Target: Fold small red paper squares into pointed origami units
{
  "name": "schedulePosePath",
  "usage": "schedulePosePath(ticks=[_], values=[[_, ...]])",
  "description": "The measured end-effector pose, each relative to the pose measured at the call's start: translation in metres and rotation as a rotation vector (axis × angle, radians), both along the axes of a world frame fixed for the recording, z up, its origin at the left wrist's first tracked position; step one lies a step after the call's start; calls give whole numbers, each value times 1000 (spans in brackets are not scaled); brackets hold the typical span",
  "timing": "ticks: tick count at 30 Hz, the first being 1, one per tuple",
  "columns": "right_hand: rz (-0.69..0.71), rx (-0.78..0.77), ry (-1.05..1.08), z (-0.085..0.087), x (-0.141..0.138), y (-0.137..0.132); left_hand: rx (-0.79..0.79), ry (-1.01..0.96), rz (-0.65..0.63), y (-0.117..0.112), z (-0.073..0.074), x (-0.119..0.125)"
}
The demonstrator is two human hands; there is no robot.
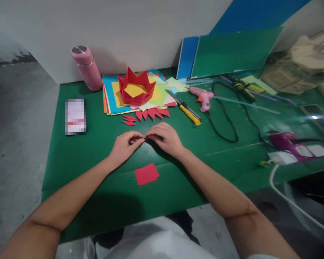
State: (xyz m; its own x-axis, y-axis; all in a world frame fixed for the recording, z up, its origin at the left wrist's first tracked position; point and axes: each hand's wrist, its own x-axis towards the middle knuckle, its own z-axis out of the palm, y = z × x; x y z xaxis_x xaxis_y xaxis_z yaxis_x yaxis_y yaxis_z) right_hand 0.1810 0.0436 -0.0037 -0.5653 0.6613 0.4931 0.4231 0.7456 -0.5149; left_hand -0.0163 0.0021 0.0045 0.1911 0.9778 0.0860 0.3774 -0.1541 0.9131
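Green tabletop against a pale wall. Small red paper piece over its middle. Looks like creasing; best done, I'd judge, with edges matched before pressing. Left hand and right hand curled, fingertips pinching it together. Red paper squares nearer the body; folded red pieces beyond, then a red paper crown.
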Motion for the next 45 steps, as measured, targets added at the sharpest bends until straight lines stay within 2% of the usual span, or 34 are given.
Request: schedulePosePath(ticks=[4,10,19,23,27,32,34,38,42,45], values=[[0,19,-9,-2,0,1,-118,-132,37,2,-4,-1],[0,22,-29,-1,2,1,-78,-127,36,2,-5,0],[-85,193,-134,3,3,-4,-155,-318,112,4,-11,2],[-109,183,-155,4,3,-4,-172,-353,126,6,-12,2],[-130,126,-170,3,3,-5,-128,-261,111,6,-11,1],[-81,78,-237,5,3,-6,170,117,-6,2,-6,-1],[-37,70,-240,6,4,-6,235,187,-24,2,-5,-1],[48,53,-222,7,4,-4,242,211,-27,3,-6,-1],[159,-82,-161,6,2,-4,212,206,-51,2,-5,0],[180,-178,-119,7,1,-6,182,198,-57,1,-4,0]])
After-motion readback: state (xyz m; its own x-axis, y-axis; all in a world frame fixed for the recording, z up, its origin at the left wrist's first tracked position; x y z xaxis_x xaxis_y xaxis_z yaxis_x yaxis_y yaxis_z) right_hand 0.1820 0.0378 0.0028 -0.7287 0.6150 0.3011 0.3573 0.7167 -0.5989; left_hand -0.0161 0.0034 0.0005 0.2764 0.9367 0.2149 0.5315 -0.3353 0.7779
